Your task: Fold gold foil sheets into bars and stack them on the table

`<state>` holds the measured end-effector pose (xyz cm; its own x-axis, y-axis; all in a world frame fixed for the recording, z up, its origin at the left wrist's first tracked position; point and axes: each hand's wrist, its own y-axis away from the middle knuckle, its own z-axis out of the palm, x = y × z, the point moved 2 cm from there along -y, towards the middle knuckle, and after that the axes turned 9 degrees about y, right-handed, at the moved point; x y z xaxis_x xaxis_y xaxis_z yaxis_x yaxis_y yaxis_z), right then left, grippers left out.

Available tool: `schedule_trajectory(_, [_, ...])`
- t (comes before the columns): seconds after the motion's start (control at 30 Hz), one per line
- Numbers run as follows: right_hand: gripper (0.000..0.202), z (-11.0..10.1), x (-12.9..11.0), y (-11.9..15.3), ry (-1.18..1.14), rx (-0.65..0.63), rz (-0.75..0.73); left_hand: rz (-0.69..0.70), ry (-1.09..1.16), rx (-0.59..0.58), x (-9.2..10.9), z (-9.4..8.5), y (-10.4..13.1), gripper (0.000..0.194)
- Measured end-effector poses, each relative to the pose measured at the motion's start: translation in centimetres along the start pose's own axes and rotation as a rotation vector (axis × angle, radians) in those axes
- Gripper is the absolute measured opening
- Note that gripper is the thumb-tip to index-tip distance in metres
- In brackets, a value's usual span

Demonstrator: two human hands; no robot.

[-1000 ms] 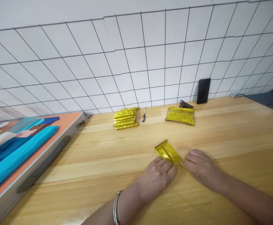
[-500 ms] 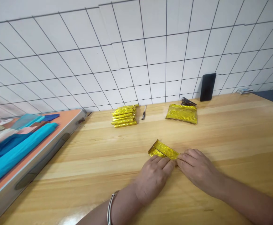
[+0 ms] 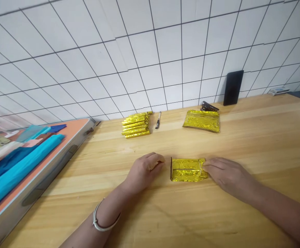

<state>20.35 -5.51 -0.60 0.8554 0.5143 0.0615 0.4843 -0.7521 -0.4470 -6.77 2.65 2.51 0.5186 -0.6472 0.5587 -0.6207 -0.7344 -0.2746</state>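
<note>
A gold foil packet [image 3: 186, 169] lies flat on the wooden table, with a seam along its length and a dark edge at its left end. My right hand [image 3: 228, 175] pinches the packet's right end, where the foil is folded. To the left of the packet is my left hand [image 3: 145, 170], not touching it; its fingers are curved, with a gap between thumb and fingertips and nothing held. A silvery bangle [image 3: 95, 220] circles the left wrist.
Several narrow gold foil strips [image 3: 136, 124] are piled near the wall, beside a pen [image 3: 158, 120]. Flat gold sheets [image 3: 201, 121] lie by a black clip [image 3: 209, 106]. A black slab [image 3: 233, 88] leans on the wall. Coloured fabrics [image 3: 23, 168] cover an orange surface at left.
My left hand has let go of the packet and moved left. The packet has turned from slanted to nearly level, and my right hand still grips its right end. The view has shifted slightly.
</note>
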Motion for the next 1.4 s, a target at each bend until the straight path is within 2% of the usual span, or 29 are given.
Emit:
schedule_trajectory(0.17, [0.024,-0.4,0.3,-0.3,-0.022,-0.001,0.029,0.13,0.236,-0.123,-0.1,1.4,-0.2,0.011])
schedule_trajectory(0.27, [0.023,-0.4,0.2,-0.4,-0.027,-0.017,0.035,0.189,0.279,-0.15,0.0,2.2,0.0,0.013])
schedule_trajectory(0.43, [0.021,-0.3,0.2,-0.5,-0.026,-0.04,0.019,0.289,0.187,-0.152,0.3,2.4,0.3,0.017])
schedule_trajectory(0.6, [0.024,-0.1,0.2,-0.3,0.026,-0.105,-0.006,0.369,0.081,-0.211,0.5,2.5,0.4,0.024])
schedule_trajectory(0.77, [0.021,-0.1,-0.2,-0.1,0.082,-0.134,-0.024,0.368,0.017,-0.318,0.9,2.1,0.4,0.029])
schedule_trajectory(0.93, [0.019,-0.2,-0.3,-0.1,0.096,-0.098,-0.014,0.366,-0.003,-0.357,1.8,1.4,0.4,0.029])
schedule_trajectory(1.1, [0.02,-0.2,-0.1,-0.3,0.082,-0.035,-0.008,0.386,-0.078,-0.325,2.3,1.9,0.5,0.021])
schedule_trajectory(1.27, [0.018,0.4,0.5,-0.8,-0.001,0.029,0.048,0.409,-0.158,-0.248,1.8,2.7,0.5,0.019])
schedule_trajectory(1.4, [0.018,0.7,0.7,-1.2,-0.004,0.003,0.004,0.395,-0.137,-0.21,1.2,2.8,0.3,0.019])
